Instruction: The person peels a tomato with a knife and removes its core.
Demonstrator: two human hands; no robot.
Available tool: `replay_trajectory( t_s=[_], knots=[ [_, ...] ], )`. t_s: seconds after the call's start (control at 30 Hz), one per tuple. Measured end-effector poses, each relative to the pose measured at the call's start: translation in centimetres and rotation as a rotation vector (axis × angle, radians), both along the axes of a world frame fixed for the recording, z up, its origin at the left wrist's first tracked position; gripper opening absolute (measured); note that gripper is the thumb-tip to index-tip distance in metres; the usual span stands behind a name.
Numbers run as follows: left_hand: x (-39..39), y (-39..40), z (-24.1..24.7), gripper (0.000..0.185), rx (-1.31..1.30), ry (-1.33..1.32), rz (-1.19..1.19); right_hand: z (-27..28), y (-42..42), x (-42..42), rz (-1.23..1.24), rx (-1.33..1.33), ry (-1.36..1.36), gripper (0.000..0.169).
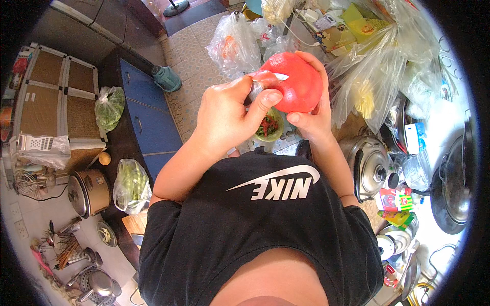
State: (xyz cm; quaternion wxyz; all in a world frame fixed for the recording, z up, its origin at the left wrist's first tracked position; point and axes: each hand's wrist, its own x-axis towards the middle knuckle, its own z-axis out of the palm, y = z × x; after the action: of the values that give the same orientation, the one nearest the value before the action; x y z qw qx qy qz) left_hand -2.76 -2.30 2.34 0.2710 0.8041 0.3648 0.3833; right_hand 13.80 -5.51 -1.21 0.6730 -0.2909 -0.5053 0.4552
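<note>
My right hand [319,118] cups a large red tomato [306,86] from its right side, with the fingers around the back and the thumb at the lower edge. Against the tomato's left side, my left hand [227,111] grips a small bladed tool [255,90], mostly hidden by the fingers; whether it is a knife or a peeler I cannot tell. My left thumb rests near the fruit. A flap of red skin [267,77] lifts beside a pale, shiny patch. Below the hands, a bin with a greenish liner [281,130] holds red and green scraps.
Bagged green vegetables [132,185], a rice cooker [90,193] and a wooden cutting board [134,225] stand on the left. Clear plastic bags [363,76] hang at upper right above a metal pot [369,164]. A wok [451,187] lies far right.
</note>
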Motion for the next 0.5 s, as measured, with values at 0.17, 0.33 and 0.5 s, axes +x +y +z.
replay_trajectory(
  t_s=[0.17,0.33,0.5],
  knots=[
    [0.16,0.06,0.41,0.035,0.017,-0.026,-0.068,0.27,0.09,0.42,0.042,-0.002,-0.026,0.093],
    [0.03,0.07,0.74,0.035,0.046,0.049,-0.061,0.1,0.05,0.62,0.034,0.014,-0.058,0.092],
    [0.18,0.64,0.55,0.037,0.105,0.135,-0.023,0.0,0.19,0.25,-0.041,0.014,-0.056,0.092]
  ],
)
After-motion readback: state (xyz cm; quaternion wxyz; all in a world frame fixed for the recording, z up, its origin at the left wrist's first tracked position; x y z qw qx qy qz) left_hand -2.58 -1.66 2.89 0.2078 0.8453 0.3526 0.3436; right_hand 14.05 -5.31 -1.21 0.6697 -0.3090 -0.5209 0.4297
